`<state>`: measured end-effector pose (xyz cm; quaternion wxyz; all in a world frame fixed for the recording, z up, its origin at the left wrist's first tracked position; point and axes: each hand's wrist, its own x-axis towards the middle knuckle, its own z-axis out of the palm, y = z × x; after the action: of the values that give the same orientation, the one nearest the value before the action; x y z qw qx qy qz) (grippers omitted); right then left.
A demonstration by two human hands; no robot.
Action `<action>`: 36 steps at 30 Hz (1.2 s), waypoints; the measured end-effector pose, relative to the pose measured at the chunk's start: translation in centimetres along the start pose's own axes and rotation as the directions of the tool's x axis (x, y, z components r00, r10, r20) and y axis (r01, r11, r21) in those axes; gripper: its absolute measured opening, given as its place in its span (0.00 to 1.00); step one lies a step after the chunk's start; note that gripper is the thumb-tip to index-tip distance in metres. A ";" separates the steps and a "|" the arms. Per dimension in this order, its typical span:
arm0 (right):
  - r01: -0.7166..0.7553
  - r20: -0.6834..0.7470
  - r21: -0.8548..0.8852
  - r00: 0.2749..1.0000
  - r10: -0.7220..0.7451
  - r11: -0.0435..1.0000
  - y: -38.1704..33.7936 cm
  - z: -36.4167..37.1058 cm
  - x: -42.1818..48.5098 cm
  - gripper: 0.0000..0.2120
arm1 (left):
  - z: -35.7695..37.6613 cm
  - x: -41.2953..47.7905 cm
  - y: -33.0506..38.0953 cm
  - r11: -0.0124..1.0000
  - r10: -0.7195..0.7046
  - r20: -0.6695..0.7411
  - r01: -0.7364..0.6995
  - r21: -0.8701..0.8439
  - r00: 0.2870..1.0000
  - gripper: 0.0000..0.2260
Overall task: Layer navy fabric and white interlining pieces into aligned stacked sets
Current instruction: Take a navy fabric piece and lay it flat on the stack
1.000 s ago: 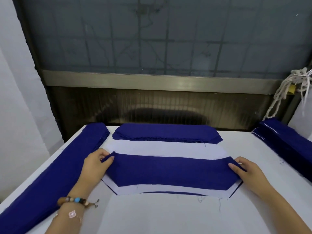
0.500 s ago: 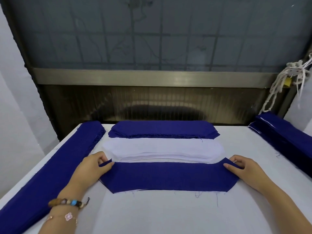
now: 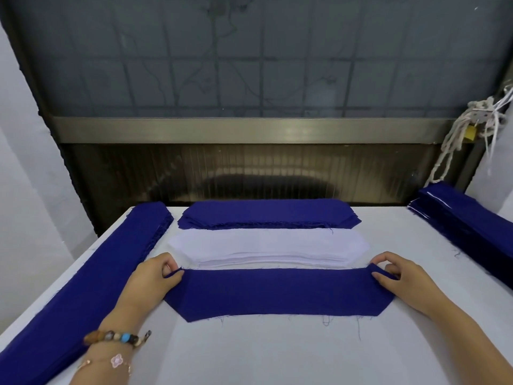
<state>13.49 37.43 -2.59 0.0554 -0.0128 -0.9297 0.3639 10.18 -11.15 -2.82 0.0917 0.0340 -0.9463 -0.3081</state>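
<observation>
Left hand (image 3: 151, 282): thumb and forefinger closed in a pinch on the left far corner of the navy piece (image 3: 277, 293), other fingers curled under. The corner is lifted slightly off the table (image 3: 277, 354).

Right hand (image 3: 399, 279): same grip mirrored. The thumb lies on top of the right far corner, the forefinger is bent over the edge, and the remaining fingers are loosely curled.

Navy piece: a long strip with both near corners cut at an angle, lying flat between the two hands. It sits just on the near side of the white interlining stack (image 3: 266, 247), with its far edge parallel to that stack and close to it. I can't tell whether they touch. Loose threads hang off the near edge.

The interlining stack has many layers, visible along its near side. Its ends are angled like the navy piece.

Other items relative to the interlining stack:
- The navy stack (image 3: 266, 213) is directly behind it, abutting its far edge.
- The long navy pile (image 3: 83, 287) is to its left, running diagonally.
- Another navy pile (image 3: 466, 226) is well off to its right.

There is a beaded bracelet (image 3: 116, 337) on the left wrist.
</observation>
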 end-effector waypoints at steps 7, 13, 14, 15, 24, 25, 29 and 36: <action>0.044 -0.040 -0.048 0.998 -0.046 0.998 0.5 0.2 0.2 0.11 | 0.1 0.1 -0.2 0.998 -0.028 -0.045 0.026 -0.062 0.999 0.11; 0.068 -0.077 -0.098 0.994 -0.076 0.993 0.9 0.4 0.3 0.13 | 0.1 0.1 -0.2 0.999 -0.011 -0.015 0.010 -0.041 1.000 0.08; 0.075 -0.085 -0.111 0.993 -0.085 0.991 0.9 0.4 0.4 0.13 | 0.1 0.1 -0.2 0.999 -0.004 -0.023 0.003 -0.035 1.000 0.08; 0.080 -0.094 -0.127 0.991 -0.092 0.989 0.9 0.5 0.4 0.13 | 0.0 0.1 -0.2 1.000 0.006 -0.032 -0.007 -0.022 0.999 0.09; 0.139 -0.140 -0.195 0.976 -0.168 0.971 0.6 1.0 0.6 0.14 | 0.7 0.1 0.0 0.991 0.134 -0.078 -0.136 -0.018 0.988 0.11; 0.148 -0.156 -0.200 0.971 -0.181 0.969 0.5 1.0 0.6 0.14 | 0.8 0.1 0.2 0.988 0.147 -0.106 -0.151 -0.024 0.983 0.10; 0.166 -0.285 -0.181 0.934 -0.214 0.969 0.1 1.2 0.9 0.13 | 1.2 0.6 0.9 0.989 0.120 -0.220 -0.136 -0.062 0.968 0.10; 0.157 -0.325 -0.222 0.919 -0.225 0.962 -1.1 1.5 4.1 0.10 | 0.7 4.6 2.8 0.982 0.113 -0.277 -0.150 -0.116 0.954 0.11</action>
<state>9.23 35.89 -2.51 0.2522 0.0091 -0.9327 0.2576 5.52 -9.08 -1.03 0.2421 0.0059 -0.9019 -0.3576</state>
